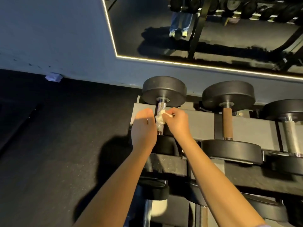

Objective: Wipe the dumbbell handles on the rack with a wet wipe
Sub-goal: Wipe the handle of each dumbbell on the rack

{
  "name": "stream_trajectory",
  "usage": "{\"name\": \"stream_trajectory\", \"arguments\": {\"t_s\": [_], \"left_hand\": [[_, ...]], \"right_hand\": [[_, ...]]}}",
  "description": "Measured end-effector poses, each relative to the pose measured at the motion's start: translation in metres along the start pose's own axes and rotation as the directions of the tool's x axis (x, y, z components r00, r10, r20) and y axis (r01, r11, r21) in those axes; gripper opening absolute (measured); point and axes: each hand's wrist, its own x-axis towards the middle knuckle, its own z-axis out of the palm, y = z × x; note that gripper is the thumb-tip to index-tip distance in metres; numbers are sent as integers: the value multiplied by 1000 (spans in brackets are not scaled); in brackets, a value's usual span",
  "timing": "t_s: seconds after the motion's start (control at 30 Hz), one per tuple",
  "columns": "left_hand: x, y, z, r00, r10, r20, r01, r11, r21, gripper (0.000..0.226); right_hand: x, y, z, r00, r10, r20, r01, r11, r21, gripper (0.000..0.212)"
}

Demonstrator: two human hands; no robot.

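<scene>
No text, label or number is legible anywhere in view.

Mirror (147, 30), edged with a light strip, mounted on blue wall (49, 38). Black floor (57, 128). Pale object (53, 77) seen at the wall's foot.

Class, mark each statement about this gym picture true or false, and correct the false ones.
1. The right hand holds the wipe. True.
2. The wipe lies against the handle of the leftmost dumbbell. True.
3. That dumbbell lies on the floor. False: it sits on the rack.
4. The next dumbbell along has a shiny silver grip. False: it has a brown handle.
5. A mirror is on the wall behind the rack. True.
</scene>
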Motion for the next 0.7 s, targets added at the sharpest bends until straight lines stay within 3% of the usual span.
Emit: {"name": "stream_trajectory", "arguments": {"t_s": [0.1,0.23,0.33,0.53,0.6,0.7], "left_hand": [[-1,0,1,998,49,-28,-50,998,-26,43],[-3,1,0,995,89,-36,-92,993,-77,44],[-1,0,1,997,75,-35,-78,995,-68,41],[1,1,1,996,78,-48,-81,994,-68,38],[1,0,1,994,94,-50,-96,994,-51,37],[3,-2,2,990,130,-54,-131,991,-29,33]], "right_hand": [[-5,5,-2,996,-24,85,22,999,34,19],[-9,13,-3,989,-34,142,28,999,46,9],[-1,11,0,994,-58,97,58,998,-5,12],[26,-8,12,973,-187,-134,180,981,-68,14],[28,-7,13,974,-186,-125,177,981,-80,16],[18,2,5,983,-183,1,182,978,-102,17]]}}
